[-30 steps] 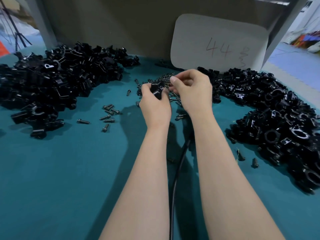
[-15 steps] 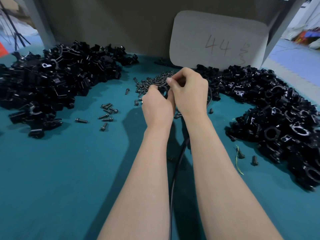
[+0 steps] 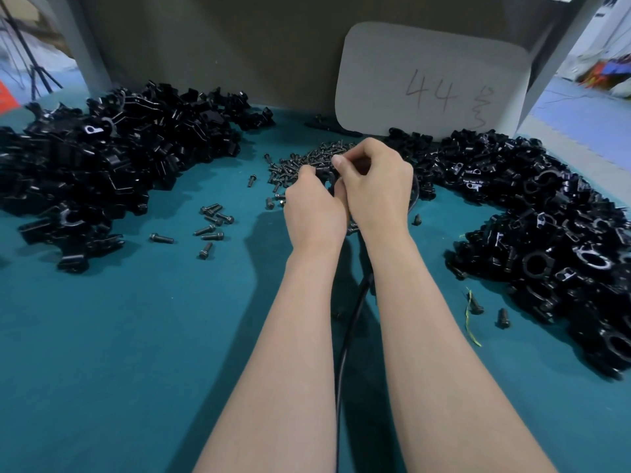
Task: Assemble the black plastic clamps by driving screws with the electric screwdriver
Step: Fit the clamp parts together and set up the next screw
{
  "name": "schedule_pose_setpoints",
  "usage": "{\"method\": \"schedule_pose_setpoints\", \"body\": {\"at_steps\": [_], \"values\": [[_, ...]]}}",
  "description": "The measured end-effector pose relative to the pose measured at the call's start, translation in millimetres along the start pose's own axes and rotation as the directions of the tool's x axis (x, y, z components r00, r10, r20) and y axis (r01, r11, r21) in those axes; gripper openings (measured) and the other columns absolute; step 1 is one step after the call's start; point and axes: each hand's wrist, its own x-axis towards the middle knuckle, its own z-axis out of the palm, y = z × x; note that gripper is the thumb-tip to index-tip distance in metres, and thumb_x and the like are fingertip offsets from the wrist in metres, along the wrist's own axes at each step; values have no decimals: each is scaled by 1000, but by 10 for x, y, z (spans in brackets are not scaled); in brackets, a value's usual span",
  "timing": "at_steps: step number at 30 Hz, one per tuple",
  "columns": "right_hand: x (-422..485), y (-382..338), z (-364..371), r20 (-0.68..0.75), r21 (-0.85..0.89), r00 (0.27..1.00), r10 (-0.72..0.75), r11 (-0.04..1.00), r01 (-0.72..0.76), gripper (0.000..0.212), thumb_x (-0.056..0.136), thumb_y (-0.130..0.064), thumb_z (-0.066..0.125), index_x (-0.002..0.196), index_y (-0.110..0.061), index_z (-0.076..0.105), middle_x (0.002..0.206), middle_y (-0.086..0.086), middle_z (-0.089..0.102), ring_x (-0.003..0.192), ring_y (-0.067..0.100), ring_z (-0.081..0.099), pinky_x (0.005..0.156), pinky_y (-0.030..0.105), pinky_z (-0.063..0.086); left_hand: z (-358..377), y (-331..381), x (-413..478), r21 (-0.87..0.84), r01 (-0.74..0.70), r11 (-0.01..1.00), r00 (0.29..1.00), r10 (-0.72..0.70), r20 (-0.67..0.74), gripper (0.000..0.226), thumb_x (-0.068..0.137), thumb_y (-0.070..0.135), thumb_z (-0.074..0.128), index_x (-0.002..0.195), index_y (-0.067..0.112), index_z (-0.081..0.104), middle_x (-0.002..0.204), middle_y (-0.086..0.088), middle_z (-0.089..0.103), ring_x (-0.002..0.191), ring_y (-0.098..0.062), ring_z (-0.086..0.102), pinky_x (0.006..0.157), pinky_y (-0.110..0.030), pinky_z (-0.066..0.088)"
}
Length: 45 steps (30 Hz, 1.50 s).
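The left hand (image 3: pixel 316 213) grips a black clamp (image 3: pixel 323 172) over the near edge of the screw pile (image 3: pixel 307 160). The right hand (image 3: pixel 377 191) pinches at its top — screw unconfirmed. Recommendation: seat the screw square in its hole before reaching for the electric screwdriver — none in view.

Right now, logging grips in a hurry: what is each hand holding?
Left hand: grips a small black plastic clamp.
Right hand: fingers curled, pinching the same clamp.
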Motion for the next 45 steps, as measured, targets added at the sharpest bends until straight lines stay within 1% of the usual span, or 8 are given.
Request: {"method": "schedule_pose_setpoints", "body": {"at_steps": [4,9,13,18,23,36,41,45], "values": [[15,27,-2,57,8,998,34,999,-35,12,88,-25,67,83,-14,70,70,-13,57,65,1,50,61,4,35,-38,-13,26,14,8,1000,999,-8,32,41,94,39,52,111,2,60,101,-13,67,91,-32,63,63,-30,44],[108,17,-105,247,-28,965,88,996,-84,8,88,-24,64,91,-30,68,85,-16,64,78,1,58,61,8,40,-84,0,62,-29,42,999,997,-40,71,37,90,41,56,102,6,62,98,-10,69,87,-28,70,77,-44,57],[117,-6,-111,175,-22,980,98,995,-96,5,89,-25,64,85,-23,63,76,-14,59,64,-4,54,47,2,35,-78,22,50,-30,15,999,997,-13,80,37,90,41,55,95,5,61,92,-10,70,84,-28,69,74,-42,57],[82,-9,-51,115,-42,990,84,996,-80,14,92,-27,62,88,-14,63,75,-8,55,72,9,50,62,16,29,-75,14,56,59,-36,998,997,32,73,39,93,44,51,81,7,54,85,-11,67,65,-26,54,52,-30,38],[82,40,-74,223,-41,964,145,989,-140,15,92,-33,61,80,-24,64,65,-16,55,60,-3,49,49,10,33,-76,-47,82,40,51,998,996,-54,70,37,90,41,59,94,5,61,95,-10,69,84,-29,70,75,-43,57],[87,-53,-133,322,-264,946,45,963,44,25,98,-32,48,97,-11,63,87,3,62,85,21,55,78,33,45,-129,11,102,256,-63,964,996,45,77,28,92,36,55,94,8,60,92,-9,65,83,-31,60,66,-35,47],[89,-62,-181,265,-174,961,84,984,-38,34,99,-36,47,87,-9,65,80,5,65,79,23,57,68,29,42,-134,-33,87,-145,148,978,986,-134,102,19,90,29,62,81,12,63,83,-6,70,80,-27,71,78,-43,58],[143,-45,-208,426,-516,843,329,853,-72,25,92,-15,57,115,-12,62,116,16,60,108,31,54,92,35,48,-213,-21,160,-669,435,603,891,-395,223,14,91,17,64,92,3,60,89,-14,67,63,-21,70,62,-28,60]]}}
